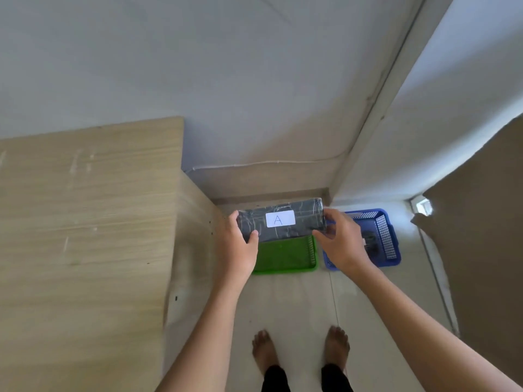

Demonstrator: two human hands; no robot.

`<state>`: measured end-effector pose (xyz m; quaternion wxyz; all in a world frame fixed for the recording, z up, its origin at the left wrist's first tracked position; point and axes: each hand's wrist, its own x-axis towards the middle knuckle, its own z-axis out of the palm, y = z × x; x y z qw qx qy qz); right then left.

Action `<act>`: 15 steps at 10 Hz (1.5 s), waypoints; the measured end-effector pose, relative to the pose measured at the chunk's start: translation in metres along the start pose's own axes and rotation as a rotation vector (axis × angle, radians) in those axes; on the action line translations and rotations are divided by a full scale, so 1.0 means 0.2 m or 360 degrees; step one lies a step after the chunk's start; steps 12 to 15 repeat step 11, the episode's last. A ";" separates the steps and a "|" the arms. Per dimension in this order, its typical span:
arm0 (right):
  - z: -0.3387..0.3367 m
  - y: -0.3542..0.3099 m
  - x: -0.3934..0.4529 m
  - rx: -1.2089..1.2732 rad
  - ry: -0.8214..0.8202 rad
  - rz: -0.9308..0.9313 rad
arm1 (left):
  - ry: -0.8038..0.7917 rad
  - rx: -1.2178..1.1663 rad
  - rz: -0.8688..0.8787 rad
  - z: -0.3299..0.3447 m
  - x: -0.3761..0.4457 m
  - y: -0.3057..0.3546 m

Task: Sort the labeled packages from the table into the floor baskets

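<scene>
A dark grey wrapped package with a white label marked "A" is held level in the air over the floor. My left hand grips its left end and my right hand grips its right end. Directly below it on the floor lies a green basket, partly hidden by the package and my hands. To the right of that stands a blue basket with a dark package inside it.
The wooden table fills the left side, its edge close to my left arm. A brown board leans at the right. My bare feet stand on the pale tiled floor in front of the baskets. A wall corner lies behind them.
</scene>
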<state>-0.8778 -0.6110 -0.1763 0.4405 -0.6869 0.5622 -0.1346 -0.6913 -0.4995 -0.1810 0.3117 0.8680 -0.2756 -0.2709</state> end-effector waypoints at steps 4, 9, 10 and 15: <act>0.76 1.01 0.42 0.0053 -0.0237 0.0110 | -0.0153 0.0004 -0.0184 0.94 0.49 -0.86; 1.64 1.94 1.02 -0.0175 -0.0350 0.0116 | -0.0124 0.0239 -0.0316 1.83 1.03 -1.69; 1.73 2.06 1.09 -0.0242 -0.0370 0.0191 | -0.0183 0.0299 -0.0272 1.90 1.08 -1.76; 1.78 2.14 1.12 -0.0316 -0.0447 0.0198 | -0.0287 0.0329 -0.0243 1.92 1.12 -1.81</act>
